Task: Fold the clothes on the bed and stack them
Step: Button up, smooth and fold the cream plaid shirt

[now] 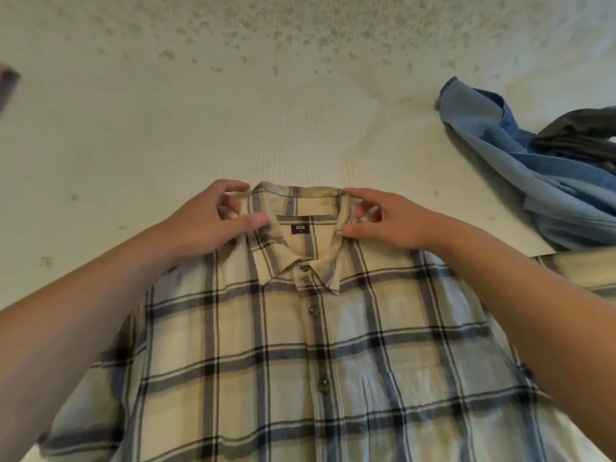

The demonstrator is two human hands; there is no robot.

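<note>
A cream bed sheet (pixel 233 128) with faded speckles fills the view. A plaid shirt (pixel 300 361) lies flat, buttoned, near the person. The left hand (pixel 206 221) and right hand (pixel 390 221) pinch its collar (pixel 300 201) with curled fingers. A crumpled blue shirt (pixel 533 181) under a dark garment (pixel 576 135) lies at right.

Plaid shirt (pixel 300 361) lies flat, buttoned, front up on bed (pixel 166 145). Left hand (pixel 206 221) and right hand (pixel 390 221) pinch the collar (pixel 300 201) at either side. Blue shirt (pixel 533 181) crumpled far right, a dark garment (pixel 576 135) on it.
</note>
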